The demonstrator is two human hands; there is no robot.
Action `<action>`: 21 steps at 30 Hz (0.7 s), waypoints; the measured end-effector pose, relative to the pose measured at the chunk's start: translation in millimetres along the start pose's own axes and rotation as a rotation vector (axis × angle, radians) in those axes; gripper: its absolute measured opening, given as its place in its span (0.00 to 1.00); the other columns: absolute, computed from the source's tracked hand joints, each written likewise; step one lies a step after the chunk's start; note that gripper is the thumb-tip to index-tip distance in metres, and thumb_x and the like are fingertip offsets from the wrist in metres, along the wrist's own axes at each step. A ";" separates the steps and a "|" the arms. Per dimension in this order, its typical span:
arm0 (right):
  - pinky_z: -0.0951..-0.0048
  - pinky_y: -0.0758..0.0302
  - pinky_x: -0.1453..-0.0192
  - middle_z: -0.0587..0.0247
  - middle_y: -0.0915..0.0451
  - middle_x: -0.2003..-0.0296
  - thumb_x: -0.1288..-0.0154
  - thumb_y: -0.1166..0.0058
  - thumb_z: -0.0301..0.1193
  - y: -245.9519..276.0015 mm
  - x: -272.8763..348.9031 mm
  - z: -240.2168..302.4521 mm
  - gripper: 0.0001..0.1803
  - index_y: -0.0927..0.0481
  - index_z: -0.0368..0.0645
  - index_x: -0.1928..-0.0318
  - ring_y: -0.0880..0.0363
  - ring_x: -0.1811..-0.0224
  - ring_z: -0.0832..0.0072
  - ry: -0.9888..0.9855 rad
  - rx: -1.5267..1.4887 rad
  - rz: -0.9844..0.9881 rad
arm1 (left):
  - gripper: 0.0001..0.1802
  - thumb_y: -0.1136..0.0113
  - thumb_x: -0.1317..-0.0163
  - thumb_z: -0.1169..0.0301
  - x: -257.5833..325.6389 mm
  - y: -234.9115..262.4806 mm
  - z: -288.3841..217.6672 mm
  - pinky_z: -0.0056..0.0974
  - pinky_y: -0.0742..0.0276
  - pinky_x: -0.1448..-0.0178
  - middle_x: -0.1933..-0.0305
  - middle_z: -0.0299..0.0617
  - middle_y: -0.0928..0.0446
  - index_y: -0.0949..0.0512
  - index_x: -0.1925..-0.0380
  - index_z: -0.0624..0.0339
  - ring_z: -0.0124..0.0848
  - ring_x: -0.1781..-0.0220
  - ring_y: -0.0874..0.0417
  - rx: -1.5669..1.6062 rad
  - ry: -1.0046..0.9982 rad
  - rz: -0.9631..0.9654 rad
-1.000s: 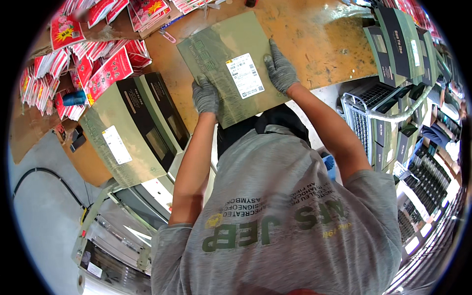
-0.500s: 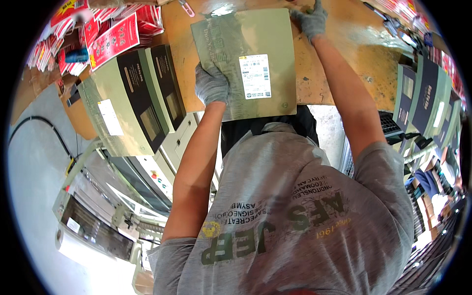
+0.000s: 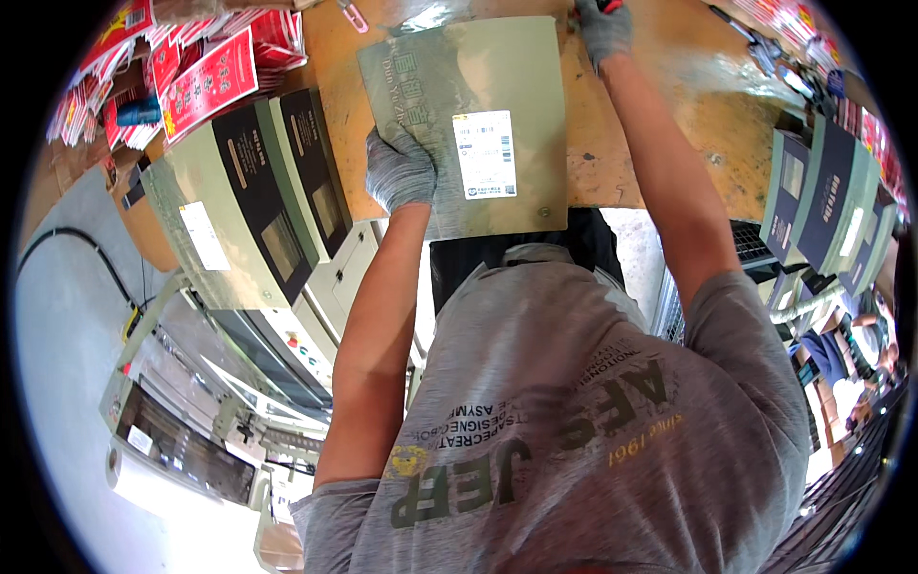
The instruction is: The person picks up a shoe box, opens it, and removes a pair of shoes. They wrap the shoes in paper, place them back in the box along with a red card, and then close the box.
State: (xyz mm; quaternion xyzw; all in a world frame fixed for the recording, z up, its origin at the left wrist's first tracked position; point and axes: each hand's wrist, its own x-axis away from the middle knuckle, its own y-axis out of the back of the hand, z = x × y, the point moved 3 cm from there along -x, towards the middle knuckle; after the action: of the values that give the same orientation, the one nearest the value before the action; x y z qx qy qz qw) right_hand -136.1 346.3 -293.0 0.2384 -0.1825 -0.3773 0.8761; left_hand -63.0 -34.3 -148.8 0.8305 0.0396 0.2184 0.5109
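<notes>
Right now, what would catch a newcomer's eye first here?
A large green box dominates the upper centre, the gloved left hand on its left side. Bright red packets crowd the upper left, and the gloved right hand holds something red at the picture's top edge.

An olive box [image 3: 473, 91] bears outlined characters and a white label [image 3: 485, 155] with fine print and codes; dark, upside-down lettering crosses the grey T-shirt [image 3: 574, 421]; a red packet [image 3: 210, 84] shows characters.
</notes>
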 end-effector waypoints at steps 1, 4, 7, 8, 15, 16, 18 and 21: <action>0.57 0.21 0.64 0.53 0.14 0.72 0.45 0.32 0.47 15.9 18.0 -2.4 0.19 0.14 0.43 0.66 0.15 0.71 0.60 -0.033 0.004 0.034 | 0.29 0.60 0.24 0.47 1.7 1.7 2.6 0.57 0.20 0.46 0.54 0.58 0.15 0.24 0.43 0.59 0.60 0.52 0.14 0.002 0.022 0.010; 0.70 0.21 0.45 0.56 0.18 0.48 0.34 0.31 0.42 68.6 103.1 36.7 0.41 0.34 0.37 0.28 0.19 0.48 0.73 0.012 -0.194 0.329 | 0.29 0.60 0.24 0.48 4.2 5.9 17.5 0.58 0.20 0.46 0.52 0.59 0.16 0.25 0.42 0.59 0.60 0.51 0.14 -0.019 0.048 -0.003; 0.66 0.19 0.51 0.57 0.15 0.55 0.37 0.30 0.46 116.6 156.3 60.4 0.35 0.27 0.39 0.38 0.15 0.55 0.71 0.119 0.036 0.263 | 0.28 0.60 0.23 0.48 2.2 1.7 16.5 0.57 0.20 0.45 0.50 0.60 0.16 0.25 0.42 0.60 0.59 0.50 0.14 0.027 0.027 0.017; 0.65 0.18 0.53 0.55 0.15 0.57 0.38 0.30 0.48 124.4 164.8 78.7 0.35 0.27 0.40 0.39 0.14 0.56 0.68 0.210 0.132 0.265 | 0.28 0.60 0.23 0.49 2.9 3.4 15.1 0.57 0.20 0.44 0.50 0.60 0.16 0.25 0.42 0.60 0.59 0.50 0.14 0.045 0.011 0.023; 0.54 0.18 0.50 0.48 0.13 0.60 0.37 0.41 0.58 82.0 197.5 231.7 0.35 0.26 0.42 0.42 0.12 0.56 0.53 0.496 0.634 0.436 | 0.27 0.59 0.23 0.50 7.5 18.5 9.5 0.56 0.22 0.42 0.49 0.61 0.17 0.25 0.42 0.61 0.59 0.48 0.15 0.081 -0.012 0.103; 0.54 0.19 0.50 0.47 0.13 0.59 0.36 0.42 0.58 61.7 195.6 224.4 0.35 0.26 0.43 0.42 0.12 0.55 0.53 0.497 0.701 0.454 | 0.27 0.59 0.23 0.50 7.9 19.9 7.0 0.56 0.22 0.41 0.49 0.61 0.17 0.25 0.42 0.62 0.59 0.47 0.15 0.068 -0.024 0.124; 0.52 0.19 0.49 0.47 0.13 0.58 0.36 0.43 0.59 24.4 193.9 210.8 0.35 0.25 0.43 0.43 0.12 0.54 0.52 0.470 0.790 0.510 | 0.28 0.58 0.23 0.50 -2.6 3.3 16.6 0.56 0.22 0.41 0.48 0.61 0.17 0.25 0.42 0.62 0.59 0.47 0.15 0.028 -0.044 0.041; 0.50 0.20 0.48 0.46 0.13 0.57 0.37 0.42 0.60 12.2 196.6 201.8 0.37 0.24 0.42 0.43 0.13 0.52 0.51 0.367 0.804 0.592 | 0.28 0.58 0.24 0.50 -2.7 4.5 18.9 0.56 0.22 0.41 0.48 0.62 0.17 0.24 0.43 0.63 0.59 0.46 0.16 0.044 -0.052 0.016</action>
State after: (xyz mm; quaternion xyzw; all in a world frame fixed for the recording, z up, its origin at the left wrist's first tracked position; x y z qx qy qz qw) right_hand -102.4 150.0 -93.3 0.5560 -0.2158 0.0340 0.8020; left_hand -58.5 -52.9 -153.0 0.8472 0.0245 0.1999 0.4916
